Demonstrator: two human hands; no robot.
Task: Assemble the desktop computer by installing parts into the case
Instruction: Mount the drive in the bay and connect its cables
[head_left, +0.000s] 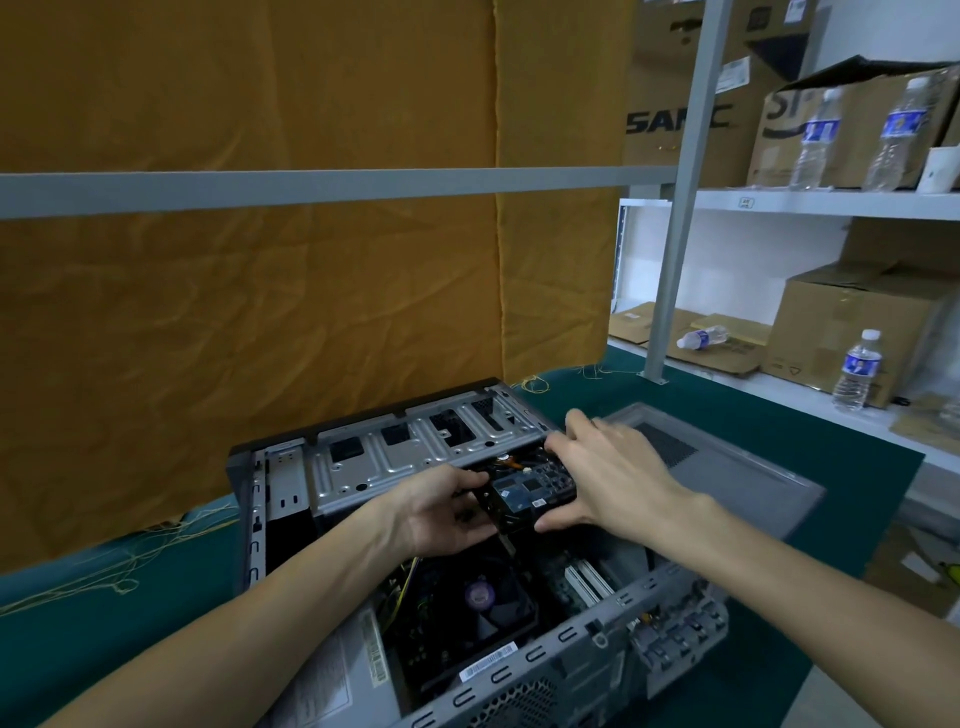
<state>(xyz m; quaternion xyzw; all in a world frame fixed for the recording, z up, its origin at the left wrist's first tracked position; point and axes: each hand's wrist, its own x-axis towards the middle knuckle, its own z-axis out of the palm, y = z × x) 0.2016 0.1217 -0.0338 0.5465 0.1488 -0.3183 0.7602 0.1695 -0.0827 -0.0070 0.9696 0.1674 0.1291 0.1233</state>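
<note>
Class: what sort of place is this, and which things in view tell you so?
Probably a workshop or stockroom: a green-matted workbench holding an open grey metal computer case, white metal shelving stacked with brown cardboard boxes, and an orange cloth backdrop.

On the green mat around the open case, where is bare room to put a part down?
Bare mat lies left of the computer case, up to the orange cloth, though loose yellow threads cross it. A smaller strip lies behind the grey side panel, toward the shelf post. Inside the case is crowded: both hands hold the hard drive there.
</note>
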